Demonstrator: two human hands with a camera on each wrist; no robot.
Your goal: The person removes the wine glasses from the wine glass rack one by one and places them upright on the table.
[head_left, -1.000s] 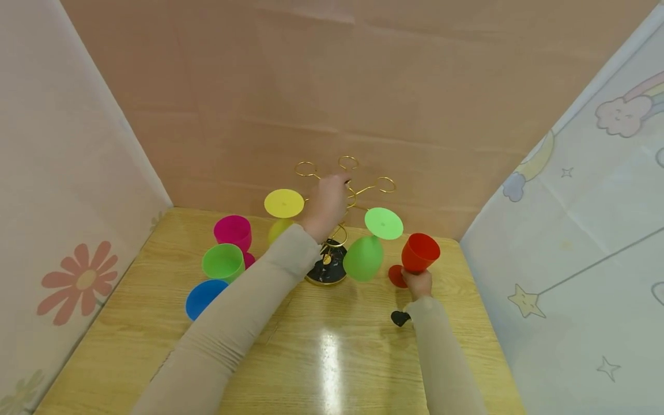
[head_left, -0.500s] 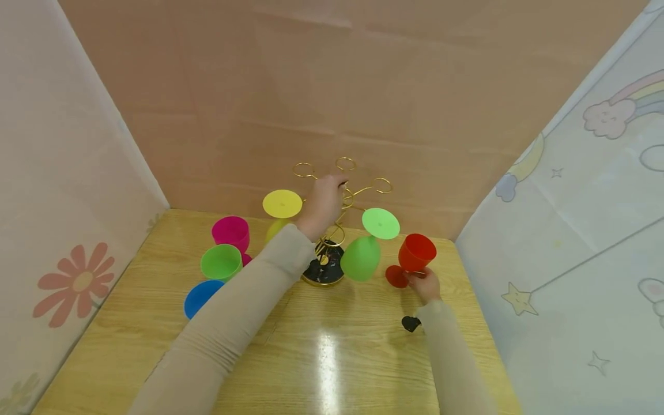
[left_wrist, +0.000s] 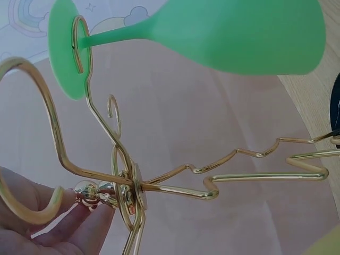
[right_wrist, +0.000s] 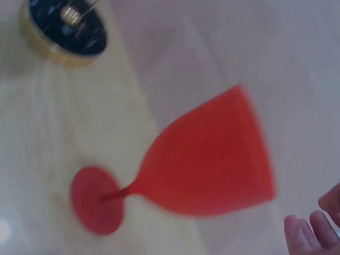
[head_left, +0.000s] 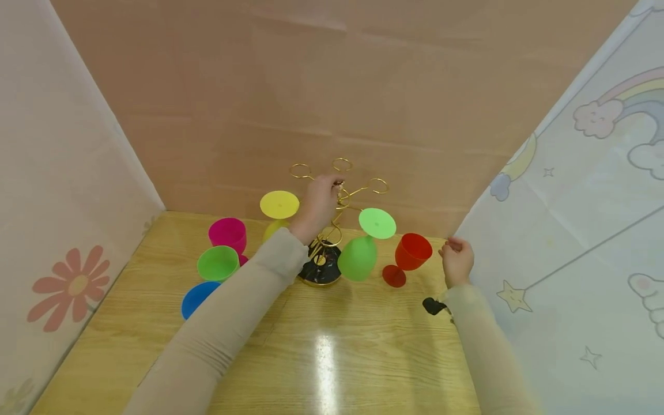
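Observation:
My left hand pinches the gold knob at the top of a gold wire goblet rack. From one of its rings a light green goblet hangs upside down by its foot. A yellow goblet hangs the same way on the left, partly behind my left arm. On the table at the right a red goblet stands upright. My right hand is just right of it, apart from it, fingers loosely bent and holding nothing. In the right wrist view the red goblet looks blurred.
Upright pink, green and blue goblets stand in a row at the left; my left sleeve covers part of the blue one. The rack's black base sits near the table's back edge. Fabric walls enclose the back and sides.
My right hand has let go of the red goblet's stem and moved right, away from it. The red goblet stays standing. My left hand keeps its hold on the knob.

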